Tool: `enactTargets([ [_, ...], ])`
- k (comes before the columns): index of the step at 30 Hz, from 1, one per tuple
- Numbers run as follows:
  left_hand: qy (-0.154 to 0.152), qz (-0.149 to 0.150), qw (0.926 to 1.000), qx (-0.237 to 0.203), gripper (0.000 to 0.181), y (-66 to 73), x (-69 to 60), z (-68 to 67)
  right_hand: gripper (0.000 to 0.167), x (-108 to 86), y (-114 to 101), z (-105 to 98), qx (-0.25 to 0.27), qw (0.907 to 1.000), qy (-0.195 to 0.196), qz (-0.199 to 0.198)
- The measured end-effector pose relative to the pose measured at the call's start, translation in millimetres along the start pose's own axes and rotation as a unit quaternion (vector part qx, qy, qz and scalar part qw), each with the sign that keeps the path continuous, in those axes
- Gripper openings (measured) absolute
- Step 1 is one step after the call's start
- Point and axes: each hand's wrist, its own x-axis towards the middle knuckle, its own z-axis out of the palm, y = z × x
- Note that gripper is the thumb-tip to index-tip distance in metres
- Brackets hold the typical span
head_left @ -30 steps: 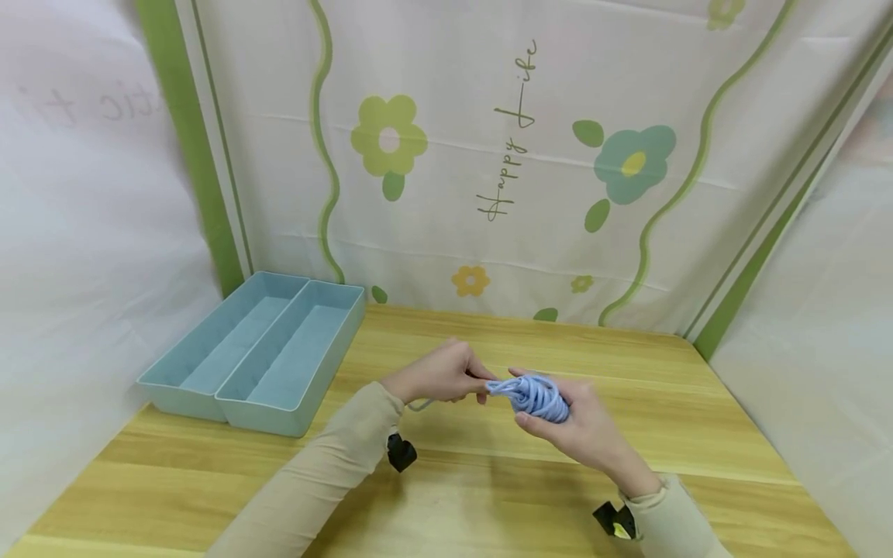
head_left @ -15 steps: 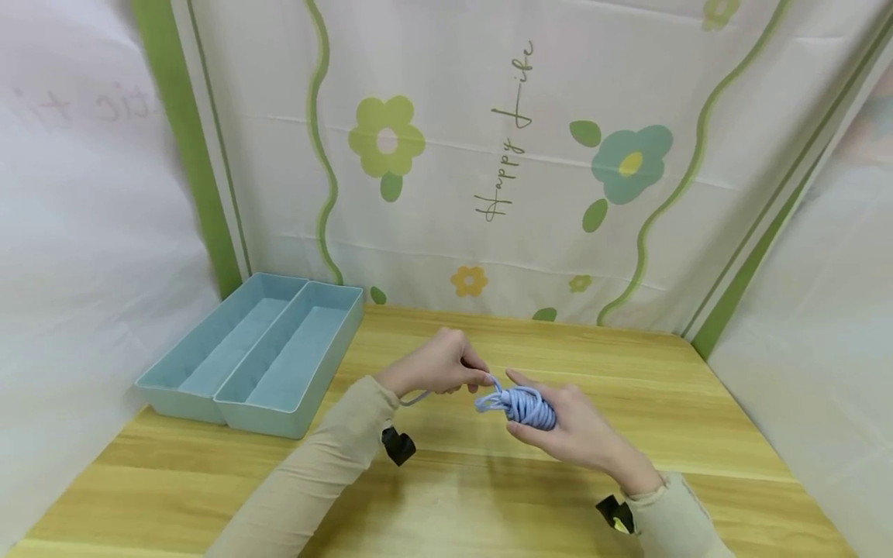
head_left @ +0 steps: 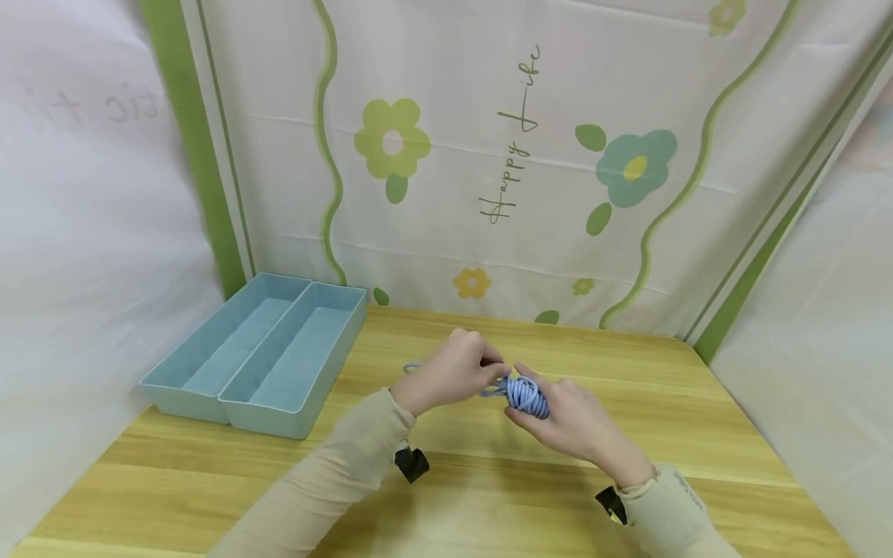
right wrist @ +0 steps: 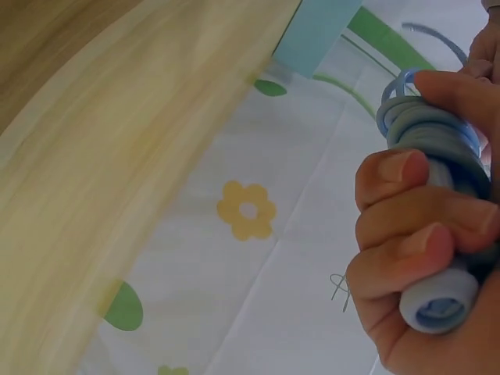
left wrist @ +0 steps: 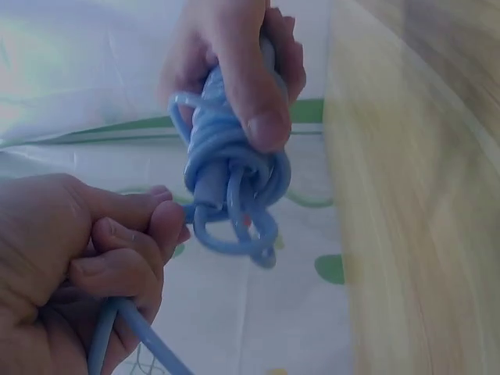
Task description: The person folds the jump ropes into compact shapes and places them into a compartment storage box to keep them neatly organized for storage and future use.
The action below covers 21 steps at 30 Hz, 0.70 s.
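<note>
A blue jump rope (head_left: 527, 397) is wound in tight coils into a bundle, held above the table. My right hand (head_left: 579, 422) grips it; in the right wrist view its fingers curl round a pale blue handle (right wrist: 439, 303) with a hollow end. Close by on the left, my left hand (head_left: 453, 373) pinches the cord between thumb and finger where it leaves the bundle. Small loops (left wrist: 234, 242) stick out of the bundle's end in the left wrist view. A free stretch of cord (left wrist: 152, 340) runs out of the left palm.
Two light blue trays (head_left: 307, 418) stand side by side on the wooden table (head_left: 593, 511), at the left. A white curtain (head_left: 432, 201) printed with flowers hangs behind the table, and more cloth closes in both sides. Each wrist carries a small black camera.
My left hand has gone from the bundle's loop end to pinching the cord, and has moved right, nearer the right hand. The right hand keeps its grip, shifted slightly left.
</note>
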Motion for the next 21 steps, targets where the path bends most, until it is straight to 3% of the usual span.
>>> enactTargets([
  [6,0.059,0.02,0.998,-0.013,0.014,8.2,-3.8,11.1,0.063,0.0,0,0,0.007,0.9997,0.025,-0.003],
  [9,0.091,0.049,0.9946,-0.002,0.014,9.6,-5.6,19.5,0.057,0.8,0,1,0.001,0.9995,0.029,-0.009],
  [15,0.126,0.106,0.9854,0.044,0.02,9.2,-9.6,38.3,0.05,0.5,3,6,-0.006,0.9988,0.048,-0.01],
  [21,0.158,0.165,0.9734,0.022,0.025,3.3,-10.9,47.0,0.04,1.0,5,6,0.043,0.9955,0.084,0.009],
])
